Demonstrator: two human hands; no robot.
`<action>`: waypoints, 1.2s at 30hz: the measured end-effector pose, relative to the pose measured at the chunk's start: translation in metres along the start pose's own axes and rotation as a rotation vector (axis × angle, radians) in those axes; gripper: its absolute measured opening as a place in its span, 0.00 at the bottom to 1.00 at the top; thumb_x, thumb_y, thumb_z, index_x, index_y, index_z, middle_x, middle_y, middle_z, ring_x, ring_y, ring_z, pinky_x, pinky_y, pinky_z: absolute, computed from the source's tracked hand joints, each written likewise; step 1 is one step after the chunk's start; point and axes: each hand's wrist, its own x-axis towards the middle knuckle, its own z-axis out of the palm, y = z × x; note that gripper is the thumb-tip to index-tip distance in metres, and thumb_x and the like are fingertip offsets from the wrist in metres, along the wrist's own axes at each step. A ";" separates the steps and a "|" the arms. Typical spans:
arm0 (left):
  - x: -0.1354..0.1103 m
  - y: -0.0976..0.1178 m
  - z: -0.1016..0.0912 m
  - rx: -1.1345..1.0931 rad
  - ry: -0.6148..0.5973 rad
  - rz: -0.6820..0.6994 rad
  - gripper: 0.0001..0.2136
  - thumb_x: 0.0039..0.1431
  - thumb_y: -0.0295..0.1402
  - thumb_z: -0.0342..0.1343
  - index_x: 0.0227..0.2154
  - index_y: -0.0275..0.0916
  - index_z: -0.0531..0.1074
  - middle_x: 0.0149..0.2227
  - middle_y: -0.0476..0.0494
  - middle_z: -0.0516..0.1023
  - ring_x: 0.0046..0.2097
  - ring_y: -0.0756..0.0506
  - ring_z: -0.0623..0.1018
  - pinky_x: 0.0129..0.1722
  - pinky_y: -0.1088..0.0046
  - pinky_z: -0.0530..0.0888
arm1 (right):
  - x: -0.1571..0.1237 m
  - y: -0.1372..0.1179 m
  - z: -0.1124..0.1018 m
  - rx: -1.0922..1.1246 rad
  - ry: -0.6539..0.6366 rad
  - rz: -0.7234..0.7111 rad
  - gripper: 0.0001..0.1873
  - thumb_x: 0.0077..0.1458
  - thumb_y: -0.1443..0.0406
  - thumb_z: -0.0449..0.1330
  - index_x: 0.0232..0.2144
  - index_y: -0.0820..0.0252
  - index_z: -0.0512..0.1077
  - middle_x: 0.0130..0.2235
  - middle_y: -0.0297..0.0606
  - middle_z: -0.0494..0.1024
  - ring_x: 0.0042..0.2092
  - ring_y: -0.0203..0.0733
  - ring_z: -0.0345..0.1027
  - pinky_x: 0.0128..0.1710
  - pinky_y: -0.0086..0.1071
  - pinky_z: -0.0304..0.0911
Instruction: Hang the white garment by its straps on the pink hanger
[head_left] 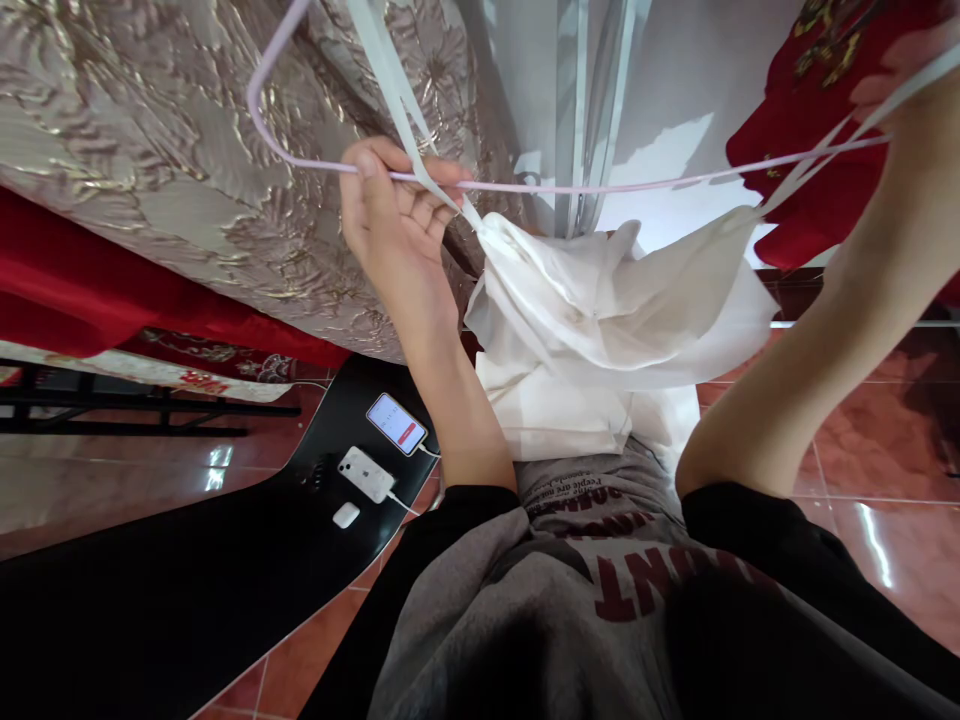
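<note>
My left hand [397, 215] is closed round the bottom bar of a pale lilac clothes hanger [570, 188], near its left bend. A white strap [386, 85] crosses that bar beside my fingers. Below the bar hangs a sheer white garment [622, 320] by its thin straps, its lower folds in front of my shirt. At the upper right my right hand [896, 75] is raised, blurred and partly cut by the frame edge. It is close to the hanger's right end and the right-hand strap [817, 160]; its grip cannot be made out.
Textured beige-gold fabric [187, 150] hangs at the left, with red cloth [45, 280] below it. More red cloth [780, 150] hangs at the right. On a black tabletop [225, 560] lie two phones [396, 423] on charging cables and a small white case [346, 515].
</note>
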 end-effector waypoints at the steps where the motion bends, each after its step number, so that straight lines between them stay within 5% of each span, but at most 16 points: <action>1: 0.000 0.000 0.000 0.010 0.009 0.006 0.14 0.70 0.29 0.35 0.28 0.40 0.60 0.27 0.47 0.72 0.33 0.47 0.76 0.39 0.67 0.69 | 0.003 -0.008 0.002 -0.067 -0.055 -0.037 0.21 0.49 0.52 0.57 0.36 0.64 0.75 0.30 0.33 0.72 0.33 0.31 0.67 0.35 0.29 0.61; 5: 0.000 -0.001 0.001 0.061 0.013 -0.007 0.16 0.69 0.30 0.35 0.27 0.43 0.62 0.27 0.47 0.74 0.34 0.47 0.76 0.42 0.66 0.69 | 0.007 -0.029 0.009 -0.294 -0.265 -0.173 0.22 0.53 0.53 0.55 0.43 0.62 0.72 0.40 0.32 0.72 0.44 0.36 0.67 0.44 0.30 0.62; 7: -0.001 -0.002 0.000 0.072 0.009 -0.009 0.16 0.69 0.30 0.35 0.27 0.44 0.63 0.29 0.46 0.75 0.33 0.47 0.77 0.42 0.65 0.69 | 0.005 -0.026 0.015 -0.289 -0.264 -0.203 0.22 0.52 0.54 0.56 0.45 0.61 0.70 0.44 0.30 0.71 0.47 0.40 0.66 0.50 0.31 0.62; 11: -0.001 -0.004 -0.001 0.120 -0.003 -0.033 0.16 0.68 0.30 0.35 0.27 0.47 0.63 0.32 0.46 0.76 0.32 0.47 0.76 0.39 0.66 0.69 | -0.013 -0.014 0.034 0.138 0.230 -0.322 0.17 0.47 0.58 0.60 0.42 0.48 0.72 0.43 0.19 0.72 0.51 0.36 0.66 0.54 0.28 0.60; 13: -0.001 -0.004 0.000 0.138 -0.009 -0.037 0.16 0.67 0.30 0.36 0.27 0.48 0.64 0.32 0.47 0.76 0.32 0.48 0.76 0.40 0.66 0.69 | -0.025 -0.021 0.042 0.279 0.306 -0.369 0.15 0.48 0.61 0.61 0.41 0.44 0.72 0.42 0.18 0.72 0.50 0.31 0.67 0.53 0.26 0.61; 14: -0.002 -0.004 0.000 0.137 -0.020 -0.034 0.15 0.67 0.31 0.36 0.27 0.48 0.64 0.32 0.47 0.77 0.32 0.48 0.76 0.40 0.66 0.69 | -0.031 -0.027 0.045 0.289 0.206 -0.378 0.12 0.50 0.63 0.60 0.40 0.46 0.73 0.41 0.21 0.73 0.47 0.30 0.68 0.50 0.26 0.64; 18: -0.004 -0.006 -0.006 0.132 -0.065 -0.037 0.12 0.67 0.34 0.39 0.32 0.50 0.66 0.38 0.49 0.77 0.34 0.47 0.76 0.40 0.63 0.69 | -0.045 -0.050 0.048 0.029 -0.549 -0.273 0.12 0.53 0.65 0.57 0.42 0.51 0.71 0.40 0.31 0.74 0.42 0.36 0.69 0.47 0.38 0.65; 20: -0.005 -0.005 -0.016 0.184 -0.087 -0.075 0.07 0.66 0.36 0.44 0.36 0.49 0.68 0.40 0.48 0.76 0.35 0.46 0.77 0.41 0.62 0.70 | -0.047 -0.052 0.048 -0.158 -0.672 -0.224 0.15 0.51 0.63 0.60 0.43 0.45 0.69 0.41 0.29 0.74 0.44 0.38 0.67 0.53 0.44 0.58; 24: -0.011 0.012 -0.036 0.326 -0.179 -0.096 0.06 0.61 0.35 0.54 0.32 0.39 0.72 0.33 0.43 0.75 0.34 0.44 0.76 0.40 0.61 0.71 | -0.048 -0.050 0.043 -0.237 -0.530 -0.186 0.08 0.55 0.59 0.55 0.39 0.46 0.71 0.37 0.28 0.74 0.41 0.35 0.66 0.54 0.41 0.53; 27: -0.019 0.034 -0.038 0.360 -0.232 -0.111 0.06 0.60 0.32 0.54 0.29 0.41 0.74 0.33 0.42 0.75 0.34 0.43 0.76 0.37 0.62 0.72 | -0.050 -0.050 0.039 -0.222 -0.445 -0.202 0.12 0.58 0.56 0.51 0.36 0.50 0.73 0.33 0.31 0.74 0.39 0.34 0.64 0.51 0.38 0.54; 33: -0.027 0.054 -0.030 0.374 -0.254 -0.183 0.11 0.62 0.32 0.48 0.32 0.41 0.76 0.30 0.37 0.74 0.39 0.36 0.76 0.33 0.61 0.68 | -0.056 -0.050 0.043 -0.208 -0.439 -0.209 0.12 0.57 0.54 0.51 0.36 0.49 0.72 0.33 0.31 0.73 0.39 0.34 0.63 0.51 0.36 0.54; 36: -0.023 0.059 -0.024 0.268 -0.278 -0.187 0.17 0.67 0.33 0.38 0.38 0.40 0.75 0.37 0.38 0.75 0.45 0.37 0.74 0.30 0.64 0.69 | -0.059 -0.049 0.047 -0.212 -0.434 -0.219 0.12 0.57 0.55 0.51 0.37 0.49 0.72 0.34 0.32 0.73 0.40 0.35 0.63 0.51 0.37 0.54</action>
